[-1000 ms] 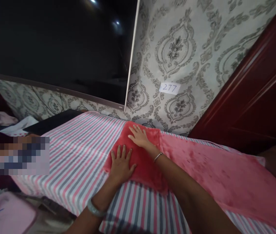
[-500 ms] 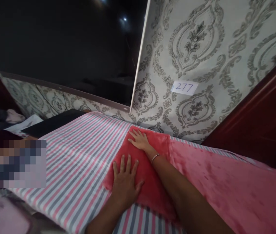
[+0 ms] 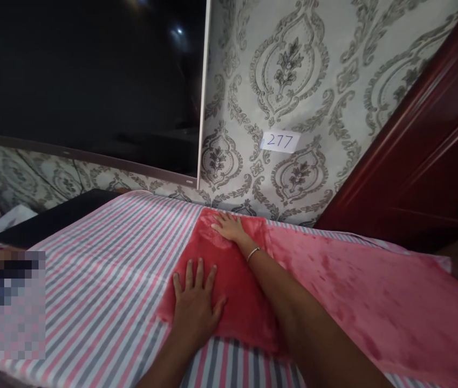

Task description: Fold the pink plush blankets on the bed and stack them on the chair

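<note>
A plush red fabric [image 3: 237, 285] lies folded over on a striped cloth [image 3: 107, 269], its fold running beside a lighter pink stretch [image 3: 374, 291] of plush to the right. My left hand [image 3: 196, 310] rests flat on the near left part of the red section, fingers spread. Farther back, my right hand [image 3: 229, 226] is pressed flat near the far edge, its fingers apart and a thin bracelet at the wrist. Pale brushed marks show in the pile by the right fingertips. Neither hand grips anything.
A large dark television screen [image 3: 91, 81] stands behind the table against patterned wallpaper. A paper label [image 3: 280, 141] reading 277 is stuck to the wall. Dark red wood panelling [image 3: 407, 151] slants at the right. A black flat surface [image 3: 59, 215] shows at the back left.
The view has turned a little to the right. My right hand has slid slightly rightward over the red plush, and lighter brushed marks now show beside it. My left hand stays in place.
</note>
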Demonstrator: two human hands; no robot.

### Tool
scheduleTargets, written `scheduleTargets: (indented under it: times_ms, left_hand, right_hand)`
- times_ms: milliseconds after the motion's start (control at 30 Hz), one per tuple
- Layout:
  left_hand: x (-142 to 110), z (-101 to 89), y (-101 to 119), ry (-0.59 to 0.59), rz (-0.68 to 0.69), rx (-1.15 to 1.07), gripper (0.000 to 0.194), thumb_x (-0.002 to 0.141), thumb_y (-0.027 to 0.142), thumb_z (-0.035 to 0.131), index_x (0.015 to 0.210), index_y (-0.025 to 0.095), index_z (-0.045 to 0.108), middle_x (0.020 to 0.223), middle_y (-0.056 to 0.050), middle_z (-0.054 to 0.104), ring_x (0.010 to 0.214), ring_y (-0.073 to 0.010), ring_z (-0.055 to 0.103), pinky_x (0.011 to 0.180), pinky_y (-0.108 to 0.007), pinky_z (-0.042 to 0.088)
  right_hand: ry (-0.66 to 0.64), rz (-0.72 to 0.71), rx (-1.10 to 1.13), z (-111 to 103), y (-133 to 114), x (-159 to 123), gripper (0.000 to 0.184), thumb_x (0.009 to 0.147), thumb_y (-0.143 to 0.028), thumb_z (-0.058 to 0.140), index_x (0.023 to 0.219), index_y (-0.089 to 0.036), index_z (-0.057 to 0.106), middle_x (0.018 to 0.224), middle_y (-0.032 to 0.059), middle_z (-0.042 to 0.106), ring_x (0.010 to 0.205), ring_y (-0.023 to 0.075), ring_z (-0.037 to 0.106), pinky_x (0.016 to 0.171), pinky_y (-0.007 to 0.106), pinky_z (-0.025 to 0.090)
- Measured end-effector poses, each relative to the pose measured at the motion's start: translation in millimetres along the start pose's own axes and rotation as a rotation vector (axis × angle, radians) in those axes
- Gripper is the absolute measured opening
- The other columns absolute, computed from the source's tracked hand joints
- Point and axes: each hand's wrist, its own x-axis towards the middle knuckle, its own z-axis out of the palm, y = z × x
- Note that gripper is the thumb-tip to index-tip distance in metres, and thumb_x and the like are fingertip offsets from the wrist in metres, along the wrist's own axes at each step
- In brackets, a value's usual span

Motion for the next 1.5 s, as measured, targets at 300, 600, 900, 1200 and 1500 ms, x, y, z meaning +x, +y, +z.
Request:
scheduleTargets:
  times_ms: [300, 600, 900, 1200, 1500]
  left_hand:
    - [1, -10.8, 4, -0.034, -0.01, 0.018, 0.066, 0.092, 0.044, 0.058, 0.154, 0.03, 0.044, 0.167, -0.012, 0.028, 0.155, -0.0415, 0.02, 0.12, -0.073, 0.015]
    - [3, -14.5, 3, -0.016, -0.011, 0.003, 0.063, 0.093, 0.041, 0.057, 0.153, 0.026, 0.046, 0.165, -0.014, 0.032, 0.154, -0.0428, 0.021, 0.118, -0.074, 0.016]
    - [4, -22.8, 3, 0.003, -0.019, -0.062, 0.06, 0.095, 0.042, 0.054, 0.152, 0.024, 0.048, 0.166, -0.014, 0.032, 0.154, -0.0385, 0.025, 0.12, -0.068, 0.021]
    - [14, -39.7, -38, 0.24, -0.26, -0.257, 0.049, 0.094, 0.033, 0.047, 0.136, 0.011, 0.06, 0.134, -0.021, 0.065, 0.122, -0.0324, 0.063, 0.104, -0.048, 0.05]
    - [31, -43.9, -83, -0.002, -0.413, -0.764, 0.044, 0.078, 0.058, 0.055, 0.088, 0.017, 0.069, 0.071, -0.004, 0.077, 0.069, -0.0246, 0.073, 0.062, -0.034, 0.061]
  right_hand:
    - [0.099, 0.005, 0.035, 13, 10, 2, 0.063, 0.105, -0.059, 0.026, 0.161, -0.032, 0.029, 0.171, 0.0008, 0.017, 0.156, 0.028, 0.018, 0.124, 0.054, 0.015]
    - [0.086, 0.198, -0.03, -4, 50, -41, 0.06, 0.106, -0.05, 0.03, 0.16, -0.025, 0.034, 0.169, 0.009, 0.024, 0.155, 0.0303, 0.02, 0.123, 0.056, 0.015]
    - [0.102, 0.225, 0.003, -2, 41, -99, 0.058, 0.106, -0.046, 0.032, 0.16, -0.027, 0.034, 0.169, 0.0087, 0.022, 0.156, 0.0322, 0.016, 0.121, 0.06, 0.018]
    - [0.237, -0.026, 0.079, 44, 43, -235, 0.054, 0.103, -0.042, 0.042, 0.154, -0.026, 0.046, 0.165, 0.0085, 0.033, 0.153, 0.0264, 0.027, 0.123, 0.049, 0.024]
    - [0.461, 0.217, 0.152, 60, 113, -325, 0.059, 0.098, -0.041, 0.047, 0.153, -0.018, 0.048, 0.161, 0.0128, 0.04, 0.15, 0.0266, 0.033, 0.123, 0.048, 0.029]
